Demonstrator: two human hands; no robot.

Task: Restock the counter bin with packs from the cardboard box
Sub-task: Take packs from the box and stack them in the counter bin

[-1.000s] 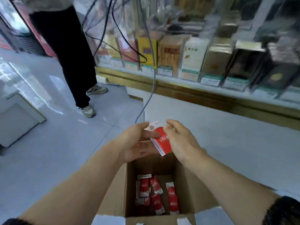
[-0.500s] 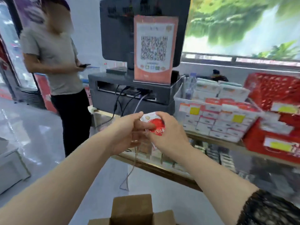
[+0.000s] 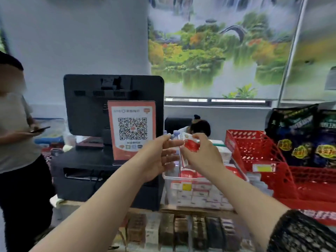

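**Head view, sole view**

- **Grip.** The right hand (image 3: 203, 157) has thumb and fingers curled round a red-and-white pack (image 3: 190, 147) and carries it in the air. There may be a second pack behind the first, but blur hides the count. The left hand (image 3: 154, 159) holds nothing that can be made out. Its fingers are loosely spread, and its fingertips (image 3: 170, 136) sit just beside the pack's upper white end. Whether they touch it cannot be told.
- **Governing relation.** The counter bin (image 3: 171, 190) lies directly beneath the held pack and slightly beyond it. The right hand is the nearer hand and is already above the rim. The pack's long axis stands roughly upright with a slight lean, white end uppermost. In my judgement the placing is a short drop, with the pack probably turned to match the rows below.
- **Pack.** Small rectangular carton with flat faces, glossy red front and white edging. It looks light and stiff and should slide against others like it.
- **Counter bin.** Clear, hard plastic with straight walls and an open top. The stocked packs (image 3: 198, 195) show through the wall in tight layers and reach close to the rim.
- **Cardboard box.** Not in view.
- **Adjacent items.** A red lattice basket (image 3: 254, 151) of rigid plastic stands just beside the bin on its right. Dark glossy snack bags (image 3: 300, 137) stand behind the basket. A black monitor back (image 3: 112, 99) with an orange QR placard (image 3: 131, 131) is to the bin's left. A bystander (image 3: 16, 142) with a phone stands at the far left.
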